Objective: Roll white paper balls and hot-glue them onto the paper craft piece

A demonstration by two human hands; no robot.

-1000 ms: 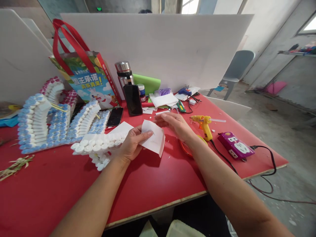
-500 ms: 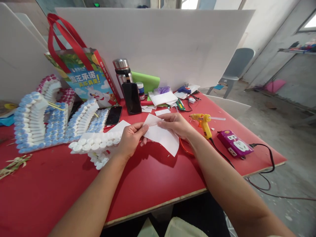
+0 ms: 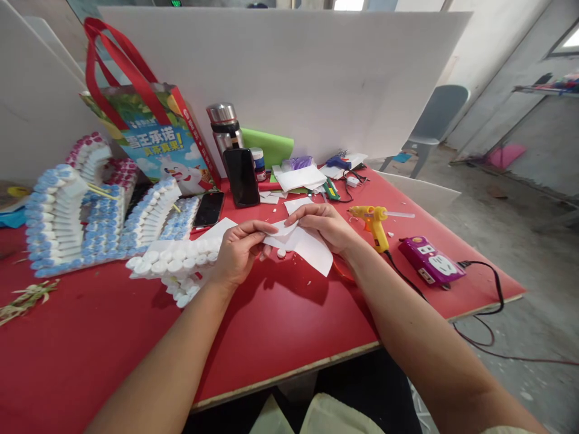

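Blue-and-white roll structures (image 3: 58,223) look assembled at far left, then a white roll piece (image 3: 176,259). The left hand (image 3: 237,253) and right hand (image 3: 328,226) clamp thumbs and fingers on a white paper sheet (image 3: 313,250) above the red table (image 3: 271,337), bent but apparently unattached; the yellow glue gun (image 3: 374,225) rests unheld, right.

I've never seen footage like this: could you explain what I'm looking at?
There is no machine here: one camera, worn on a person's head, looks forward and down. The bare left hand and right hand, that person's own, both pinch white paper above the red table; whether one piece or more is hard to tell. To the right lie a yellow glue gun and a purple socket block. To the left are blue-and-white structures; behind them stands a colourful bag, with a steel flask beside it.
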